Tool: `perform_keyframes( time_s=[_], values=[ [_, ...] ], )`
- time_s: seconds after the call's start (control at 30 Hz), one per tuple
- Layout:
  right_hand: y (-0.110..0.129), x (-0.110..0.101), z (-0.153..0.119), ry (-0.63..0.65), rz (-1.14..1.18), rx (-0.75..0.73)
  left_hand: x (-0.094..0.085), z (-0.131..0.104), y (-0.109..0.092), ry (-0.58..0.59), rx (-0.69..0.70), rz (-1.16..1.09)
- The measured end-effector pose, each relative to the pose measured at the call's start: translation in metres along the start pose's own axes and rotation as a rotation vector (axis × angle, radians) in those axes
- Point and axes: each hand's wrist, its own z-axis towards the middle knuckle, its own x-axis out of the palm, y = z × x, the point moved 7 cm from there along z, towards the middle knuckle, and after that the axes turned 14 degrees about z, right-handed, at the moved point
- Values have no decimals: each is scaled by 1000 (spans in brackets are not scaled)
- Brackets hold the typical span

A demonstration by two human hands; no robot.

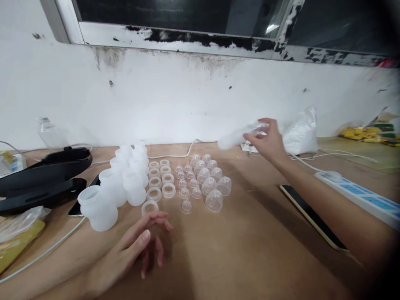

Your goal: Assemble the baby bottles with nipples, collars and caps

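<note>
My right hand is raised at the back, fingers closed around the clear end of a motion-blurred baby bottle. The bottle's frosted end tips down to the left. Over the front of the table, my left hand holds nothing, its fingers apart and loosely curved. Just beyond its fingertips lies the nearest white collar ring, one of two columns. Left of the rings stand several frosted bottle bodies, upright and without tops. To the right are rows of clear nipples and clear domed caps.
A phone and a power strip lie at right, partly under my forearm. Behind sits a white plastic bag. Black curved gear, a clear bottle and a yellow packet occupy the left. Cables cross the table.
</note>
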Motion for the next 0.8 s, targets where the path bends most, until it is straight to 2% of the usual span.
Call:
perform_keyframes(
  time_s=[0.1, 0.2, 0.47, 0.8],
  values=[
    [-32, 21, 11, 85, -233, 50, 0, 0, 0, -10, -25, 4],
    [-46, 41, 16, 194, -410, 60, 0, 0, -1, -14, -35, -1],
    [-41, 65, 28, 354, -621, 22, 2, -2, 0, 7, -61, 13],
    [-39, 66, 15, 323, -679, 50, 3, -4, -3, 30, -107, 83]
  ],
)
